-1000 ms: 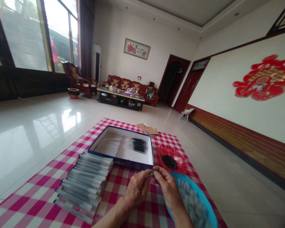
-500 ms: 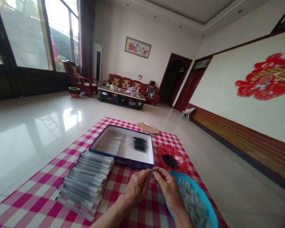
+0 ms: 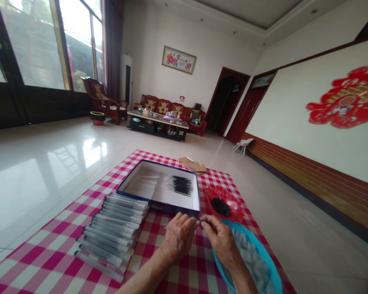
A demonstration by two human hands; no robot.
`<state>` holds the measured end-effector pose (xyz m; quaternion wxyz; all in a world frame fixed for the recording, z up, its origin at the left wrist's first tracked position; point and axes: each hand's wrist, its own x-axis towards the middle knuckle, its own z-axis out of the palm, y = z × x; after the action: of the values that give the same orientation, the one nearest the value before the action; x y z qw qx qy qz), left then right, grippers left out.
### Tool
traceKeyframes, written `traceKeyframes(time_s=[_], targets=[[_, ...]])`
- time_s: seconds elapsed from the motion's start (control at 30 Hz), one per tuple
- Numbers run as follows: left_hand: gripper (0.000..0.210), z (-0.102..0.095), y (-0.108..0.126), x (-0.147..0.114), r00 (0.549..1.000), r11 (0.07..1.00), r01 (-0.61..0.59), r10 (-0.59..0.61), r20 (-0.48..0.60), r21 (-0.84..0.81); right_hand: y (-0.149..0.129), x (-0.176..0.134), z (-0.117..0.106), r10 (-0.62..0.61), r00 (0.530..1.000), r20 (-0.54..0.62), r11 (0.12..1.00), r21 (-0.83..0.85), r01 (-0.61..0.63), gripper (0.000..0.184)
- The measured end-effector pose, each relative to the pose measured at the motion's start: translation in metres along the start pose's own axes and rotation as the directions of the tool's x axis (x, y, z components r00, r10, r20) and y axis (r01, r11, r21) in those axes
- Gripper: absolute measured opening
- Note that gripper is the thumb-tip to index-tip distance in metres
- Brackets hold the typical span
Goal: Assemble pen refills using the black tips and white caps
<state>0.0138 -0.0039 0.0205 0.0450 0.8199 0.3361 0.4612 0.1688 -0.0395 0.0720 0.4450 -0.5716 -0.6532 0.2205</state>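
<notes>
While both hands hang over the bench (image 3: pixel 202 265), a slim pen piece (image 3: pixel 198 222) bridges the small gap between their fingertips — the left hand (image 3: pixel 179 234) pinches its length and the right hand (image 3: pixel 219 237) pinches its dark end. Whether that end is a separate part is too small to tell. The piece looks like light, stiff plastic, probably smooth enough to roll or slip under a dry thumb, and anything so thin could bend if pressed askew. A hold close to the dark end, square on both sides, should keep it steady — farther back, it would likely wobble. Left of the fingers lies a pile of pens (image 3: pixel 113 228); just beyond them is a box (image 3: pixel 171 209); to their right stand a red bowl (image 3: pixel 210 196) and, beside the right wrist, a blue basin (image 3: pixel 271 260).
</notes>
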Motion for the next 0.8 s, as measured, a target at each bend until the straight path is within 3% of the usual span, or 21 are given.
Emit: traceKeyframes(time_s=[0.3,0.5,0.7,0.8], targets=[[0.021,0.000,0.001,-0.001,0.999,0.998,-0.026,0.028,0.035,-0.054,-0.004,0.000,-0.009,-0.092,0.992,0.085,0.991,-0.084,0.099,0.015],[0.022,0.001,0.002,-0.002,1.000,0.999,-0.026,0.027,0.006,-0.033,-0.004,-0.001,-0.006,-0.067,0.995,0.073,0.988,-0.137,0.077,0.019],[0.022,-0.004,0.008,-0.001,1.000,1.000,-0.025,0.025,0.005,-0.003,0.003,-0.001,0.007,-0.242,0.970,0.011,0.910,-0.346,0.231,0.030],[0.023,-0.006,0.010,0.000,0.999,0.999,-0.046,0.046,0.015,0.013,0.005,-0.001,0.013,-0.263,0.964,-0.031,0.884,-0.407,0.228,0.037]])
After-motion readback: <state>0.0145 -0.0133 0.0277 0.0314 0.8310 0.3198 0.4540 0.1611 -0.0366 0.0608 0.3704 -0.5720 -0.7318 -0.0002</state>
